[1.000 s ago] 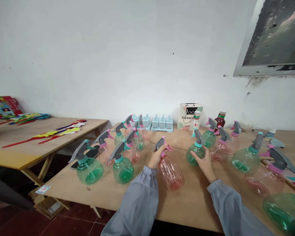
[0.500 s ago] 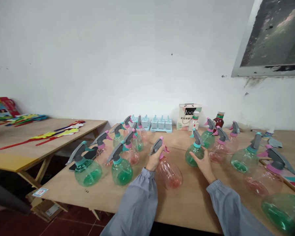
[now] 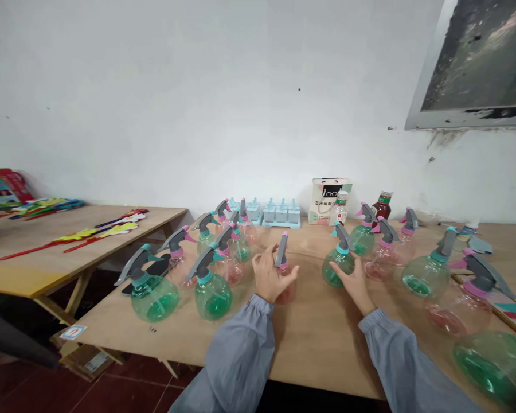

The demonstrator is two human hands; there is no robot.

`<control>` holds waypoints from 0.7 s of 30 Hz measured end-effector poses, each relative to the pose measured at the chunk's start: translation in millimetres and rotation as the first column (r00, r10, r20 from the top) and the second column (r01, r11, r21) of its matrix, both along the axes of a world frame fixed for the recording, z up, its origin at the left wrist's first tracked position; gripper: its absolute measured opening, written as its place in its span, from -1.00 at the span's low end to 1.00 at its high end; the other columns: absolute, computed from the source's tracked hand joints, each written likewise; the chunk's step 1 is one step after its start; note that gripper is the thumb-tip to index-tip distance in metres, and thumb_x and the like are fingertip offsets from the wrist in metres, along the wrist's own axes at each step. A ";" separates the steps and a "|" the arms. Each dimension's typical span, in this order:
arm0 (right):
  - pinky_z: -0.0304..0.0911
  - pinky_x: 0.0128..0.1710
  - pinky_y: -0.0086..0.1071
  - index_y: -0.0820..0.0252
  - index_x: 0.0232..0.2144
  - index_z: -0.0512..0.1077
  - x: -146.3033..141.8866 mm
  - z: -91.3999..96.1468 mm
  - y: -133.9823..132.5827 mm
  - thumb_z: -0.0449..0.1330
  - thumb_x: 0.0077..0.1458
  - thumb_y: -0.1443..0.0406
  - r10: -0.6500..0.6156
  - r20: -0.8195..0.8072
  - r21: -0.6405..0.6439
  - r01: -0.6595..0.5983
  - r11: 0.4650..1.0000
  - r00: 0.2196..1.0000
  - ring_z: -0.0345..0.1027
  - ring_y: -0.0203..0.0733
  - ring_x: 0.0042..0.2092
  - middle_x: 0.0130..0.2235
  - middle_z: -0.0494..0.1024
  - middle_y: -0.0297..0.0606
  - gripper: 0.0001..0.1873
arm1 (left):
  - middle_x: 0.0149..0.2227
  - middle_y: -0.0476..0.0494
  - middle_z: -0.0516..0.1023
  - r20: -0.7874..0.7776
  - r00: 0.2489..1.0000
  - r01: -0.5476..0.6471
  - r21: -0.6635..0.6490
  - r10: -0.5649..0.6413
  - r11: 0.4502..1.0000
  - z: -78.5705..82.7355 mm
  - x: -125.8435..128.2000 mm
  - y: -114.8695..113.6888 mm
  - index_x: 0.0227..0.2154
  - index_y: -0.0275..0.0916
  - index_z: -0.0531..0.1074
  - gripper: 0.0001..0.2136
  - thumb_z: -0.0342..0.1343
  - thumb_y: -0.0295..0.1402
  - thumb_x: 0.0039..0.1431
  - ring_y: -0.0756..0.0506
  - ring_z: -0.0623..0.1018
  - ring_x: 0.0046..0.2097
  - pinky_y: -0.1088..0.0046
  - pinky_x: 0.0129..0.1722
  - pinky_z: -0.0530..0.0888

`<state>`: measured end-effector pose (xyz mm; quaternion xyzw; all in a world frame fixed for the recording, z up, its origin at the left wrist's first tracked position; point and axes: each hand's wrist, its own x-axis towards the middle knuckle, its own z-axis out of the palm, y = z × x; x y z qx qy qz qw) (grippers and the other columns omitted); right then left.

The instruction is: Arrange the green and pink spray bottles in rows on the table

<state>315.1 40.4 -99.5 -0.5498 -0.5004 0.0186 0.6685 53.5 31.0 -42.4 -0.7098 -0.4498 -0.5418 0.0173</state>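
Note:
A pink spray bottle [image 3: 287, 289] with a grey trigger head stands upright mid-table. My left hand [image 3: 272, 276] is right in front of it, fingers spread and thumb out, partly hiding it; whether they touch I cannot tell. To the right, my right hand [image 3: 353, 282] has thumb and fingers around the body of a green spray bottle [image 3: 336, 267], which rests upright on the table. A green bottle [image 3: 212, 298] and a pink one [image 3: 230, 268] are among several spray bottles left of my hands. Others stand on the right, including a pink bottle [image 3: 384, 261] and a green one [image 3: 427, 275].
Along the wall are light-blue ice-pop moulds [image 3: 281, 215], a paper bag [image 3: 322, 201], a small clear bottle [image 3: 340, 209] and a dark red bottle [image 3: 382, 206]. A second table [image 3: 38, 229] at left bears colourful flat items. A dark phone-like object [image 3: 159, 268] lies behind the left bottles.
My left hand has let go of the pink spray bottle's head and opened; that bottle now stands upright, farther back, instead of tilted. My right hand stays at the green bottle.

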 end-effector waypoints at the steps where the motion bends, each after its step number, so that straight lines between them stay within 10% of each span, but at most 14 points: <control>1: 0.31 0.08 0.06 0.17 -0.02 0.36 -0.3 0.5 -0.3 0.35 -0.19 -0.24 0.001 -0.003 -0.001 -0.002 1.000 1.000 0.41 0.10 0.01 -0.03 0.52 -0.02 -0.16 | 0.01 -0.34 0.56 -0.057 0.997 -0.051 -0.023 0.049 0.998 -7.9 -0.6 -3.6 0.06 -0.26 0.37 -0.40 0.30 -0.14 -0.06 -0.34 0.55 0.05 0.02 0.10 0.35; 6: 0.30 0.10 0.06 0.18 -0.01 0.35 -3.2 1.0 -1.8 0.34 -0.17 -0.24 0.016 -0.017 -0.010 -0.017 1.000 1.000 0.41 0.10 0.02 -0.03 0.52 -0.02 -0.16 | 0.00 -0.35 0.51 -0.312 0.926 -0.271 -0.153 0.214 0.950 -25.7 -3.1 -6.0 0.02 -0.29 0.38 -0.49 0.20 -0.09 0.08 -0.32 0.51 0.05 0.13 -0.02 0.39; 11: 0.28 0.14 0.06 0.15 0.04 0.31 -6.6 -2.0 -4.2 0.31 -0.14 -0.26 0.040 -0.019 -0.013 -0.041 0.999 0.999 0.39 0.10 0.07 0.01 0.50 -0.02 -0.14 | 0.04 -0.45 0.49 -0.421 0.864 -0.400 -0.246 0.274 0.883 -0.6 8.8 47.1 0.11 -0.36 0.38 -0.42 0.07 0.06 0.26 -0.36 0.47 0.08 0.13 0.01 0.40; 21: 0.32 0.16 0.05 0.14 0.23 0.12 -16.7 -14.8 -7.0 0.29 -0.03 -0.20 0.246 -0.046 -0.100 -0.250 0.963 0.968 0.41 0.09 0.11 0.12 0.45 0.02 -0.05 | 0.15 -0.53 0.44 -0.121 0.961 -0.278 -0.476 0.250 0.835 34.6 31.9 137.5 0.33 -0.26 0.20 -0.36 0.13 -0.08 0.28 -0.36 0.57 0.06 0.13 0.02 0.49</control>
